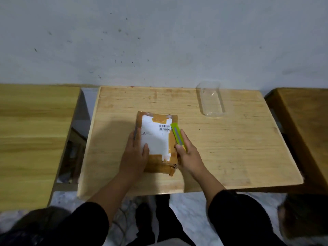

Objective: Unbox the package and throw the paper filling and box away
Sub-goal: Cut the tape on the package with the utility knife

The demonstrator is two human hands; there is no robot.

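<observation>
Head view looks down on a small wooden table (221, 142) set against a grey wall, with a person's two bare forearms reaching in from six o'clock. A taped brown package (157, 139) lies flat at the centre of the table, its long axis running from six to twelve o'clock, with a white shipping label across its top face. It looks sealed, so the task seems to be at its first step. The left hand (135, 153) lies open and flat on the package's nine o'clock side, fingers wrapped over that edge and thumb on the label, pinning it down. The right hand (188, 153) is closed around the lower end of a lime-green cutter (177, 134), which points toward twelve o'clock along the package's three o'clock edge, touching or just above it; whether a blade is out cannot be seen. The cutter's axis matches the package's own, so a cut would likely travel along that right-hand long side, with the holding hand well across on the far side from the tool. A clear plastic tray (212, 100) sits empty near one o'clock, well apart from the package. Other wooden tables flank this one at nine and three o'clock. No bin is in sight.
</observation>
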